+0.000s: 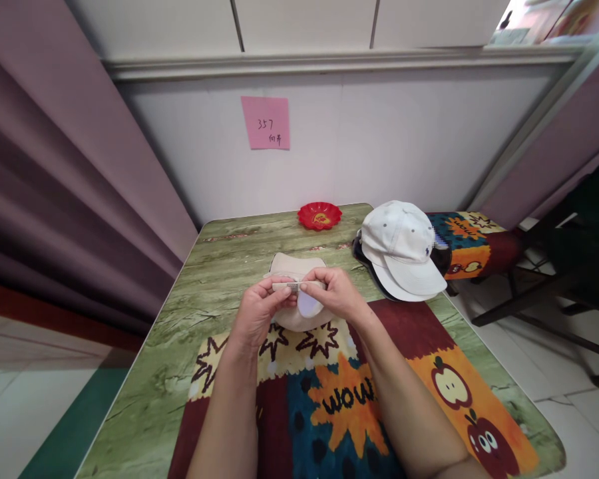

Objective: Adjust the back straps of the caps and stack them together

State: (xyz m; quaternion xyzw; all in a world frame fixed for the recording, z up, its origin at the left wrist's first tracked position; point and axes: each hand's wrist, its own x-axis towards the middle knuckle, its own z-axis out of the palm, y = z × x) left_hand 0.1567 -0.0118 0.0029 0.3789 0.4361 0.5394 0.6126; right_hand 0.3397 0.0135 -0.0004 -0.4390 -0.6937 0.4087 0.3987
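Beige fabric cap [295, 318]: upside down on the green wood-grain surface [214, 279], strap end lifted.
Left hand [256, 314]: grip pinched narrow on the cap's beige back strap [285, 287].
Right hand [335, 293]: pinching the same strap at its small metal buckle (detail too small to read).
Progress: strap apparently mid-adjustment, not yet laid down.
Stack of white and dark caps [403, 251]: untouched, right of the hands.
Red plastic dish [319, 215]: at the far edge.

Beige cap [294, 269] partly hidden behind both hands; dark cap [367, 263] mostly under white caps [402, 243].
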